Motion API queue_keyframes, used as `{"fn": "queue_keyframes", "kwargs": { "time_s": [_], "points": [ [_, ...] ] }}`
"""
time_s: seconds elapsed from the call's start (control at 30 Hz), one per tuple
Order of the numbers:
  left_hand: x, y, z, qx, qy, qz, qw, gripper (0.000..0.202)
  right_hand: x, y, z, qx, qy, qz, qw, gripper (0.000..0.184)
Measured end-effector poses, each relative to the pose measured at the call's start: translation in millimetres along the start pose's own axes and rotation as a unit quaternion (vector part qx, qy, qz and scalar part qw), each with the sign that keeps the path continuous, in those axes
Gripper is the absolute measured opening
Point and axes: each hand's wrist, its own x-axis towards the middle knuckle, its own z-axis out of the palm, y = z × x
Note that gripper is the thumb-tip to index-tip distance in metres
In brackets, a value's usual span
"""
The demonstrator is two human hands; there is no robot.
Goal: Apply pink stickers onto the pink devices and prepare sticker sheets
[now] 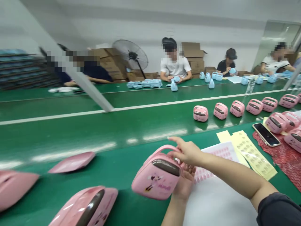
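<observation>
A pink plastic device (157, 176) with a dark oval window and a cartoon print is held up over the green table's near edge. My left hand (185, 182) cups it from underneath on its right side, fingers wrapped round it. My right hand (185, 151) rests on its top right corner, index finger stretched out, the other fingers curled against the casing. Under my arms lies a white sheet (221, 152) with rows of small pink stickers.
More pink devices (87, 207) lie at the near left, and a row (237, 108) stands on the green conveyor (117, 125). Yellow sticker sheets (251, 153), a phone (266, 134) and red wrap (287, 160) lie right. Several people work with blue devices across the table.
</observation>
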Motion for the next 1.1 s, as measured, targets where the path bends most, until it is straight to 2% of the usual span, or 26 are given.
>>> {"fn": "queue_keyframes", "kwargs": {
  "time_s": [0.03,0.1,0.17,0.23,0.3,0.33,0.37,0.43,0.53,0.67,0.87,1.0,1.1],
  "points": [
    [-2,0,3.2,-0.024,-0.037,-0.007,0.999,0.043,-10,7,-14,0.06,0.01,0.041,0.997,0.05],
    [-7,-3,10.7,-0.078,-0.154,-0.028,0.985,0.059,-32,21,-32,0.152,0.032,0.105,0.982,0.05],
    [-12,-11,18.2,-0.133,-0.272,-0.062,0.951,0.07,-52,39,-41,0.205,0.074,0.13,0.967,0.048],
    [-15,-23,24.2,-0.156,-0.335,-0.091,0.925,0.07,-70,62,-50,0.208,0.151,0.135,0.957,0.044],
    [-17,-34,28.1,-0.163,-0.352,-0.109,0.915,0.068,-87,90,-67,0.147,0.262,0.159,0.941,0.037],
    [-18,-39,29.4,-0.165,-0.349,-0.117,0.915,0.067,-96,105,-78,0.083,0.328,0.188,0.922,0.03],
    [-18,-42,30.2,-0.169,-0.345,-0.121,0.915,0.067,-105,121,-91,0.055,0.362,0.215,0.905,0.022],
    [-19,-44,30.8,-0.186,-0.341,-0.119,0.914,0.065,-122,151,-117,0.024,0.4,0.264,0.877,0.01],
    [-20,-41,28.4,-0.222,-0.338,-0.095,0.91,0.059,-140,186,-141,0.002,0.411,0.321,0.853,0.01],
    [-17,-38,20.0,-0.214,-0.279,-0.077,0.933,0.048,-144,205,-141,0.001,0.403,0.348,0.846,0.014],
    [-15,-36,12.6,-0.119,-0.094,-0.006,0.988,0.03,-139,206,-129,0.034,0.423,0.341,0.838,0.017],
    [-17,-30,19.9,-0.052,0.027,0.002,0.998,0.038,-146,200,-129,0.13,0.406,0.325,0.844,0.016],
    [-16,-27,30.7,-0.007,0.11,0.015,0.994,0.049,-153,185,-136,0.224,0.377,0.292,0.85,0.025]
  ]
}}
